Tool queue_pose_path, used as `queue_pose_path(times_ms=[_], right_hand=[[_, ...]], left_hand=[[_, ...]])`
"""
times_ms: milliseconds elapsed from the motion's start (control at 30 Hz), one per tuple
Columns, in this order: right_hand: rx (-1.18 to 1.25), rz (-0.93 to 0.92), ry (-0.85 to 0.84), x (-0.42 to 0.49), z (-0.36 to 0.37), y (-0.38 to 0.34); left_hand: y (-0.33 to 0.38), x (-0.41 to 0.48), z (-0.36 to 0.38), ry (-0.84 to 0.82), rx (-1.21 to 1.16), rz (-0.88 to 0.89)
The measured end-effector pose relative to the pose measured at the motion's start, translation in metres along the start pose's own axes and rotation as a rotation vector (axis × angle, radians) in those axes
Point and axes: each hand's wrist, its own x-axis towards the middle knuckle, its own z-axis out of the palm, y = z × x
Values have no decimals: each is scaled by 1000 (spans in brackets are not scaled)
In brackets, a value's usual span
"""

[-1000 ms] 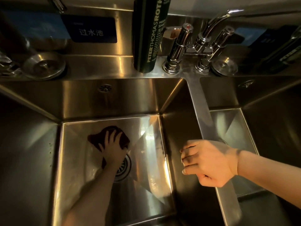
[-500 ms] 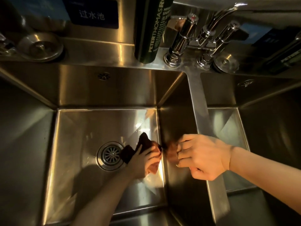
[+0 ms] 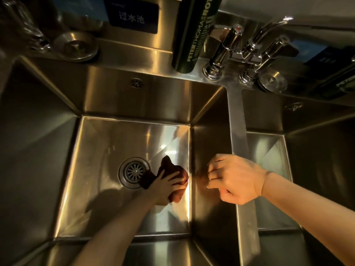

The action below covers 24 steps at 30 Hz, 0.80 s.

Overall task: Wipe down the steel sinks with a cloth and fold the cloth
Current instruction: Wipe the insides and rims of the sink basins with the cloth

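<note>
A dark brown cloth (image 3: 169,166) is pressed onto the gleaming steel sink (image 3: 107,160) by the left hand's (image 3: 165,187) spread fingers (image 3: 171,178); the right hand's (image 3: 236,179) are curled, empty.

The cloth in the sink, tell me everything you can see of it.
The cloth is a small dark brown rag, soft-looking, bunched and crumpled, not folded. It lies on the floor of the left sink, between the drain and the sink's right wall, one dark corner reaching the drain's rim. Its right side glows orange in the light. The left hand presses on it with fingers spread; part is hidden under that hand.
</note>
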Motion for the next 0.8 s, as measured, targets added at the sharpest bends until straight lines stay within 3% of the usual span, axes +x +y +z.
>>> queue_pose_path(times_ms=[133,267,333,433,533,667,800], right_hand=[[6,39,-28,-2,-2,-2],[33,270,-136,24,-5,-17],[223,552,-338,54,3,-32],[625,779,-528,109,41,-53],[749,956,-497,155,82,-64],[892,1105,-287,196,124,-78],[693,1140,-267,204,154,-86]], left_hand=[[8,-32,-47,-11,-12,-83],[36,-119,-73,196,-198,-239],[51,-175,-80,368,-200,-297],[72,-253,-74,520,-176,-474],[93,-302,-62,509,-142,-707],[115,-331,-45,613,-163,-905],[112,-331,-42,614,-200,-963]])
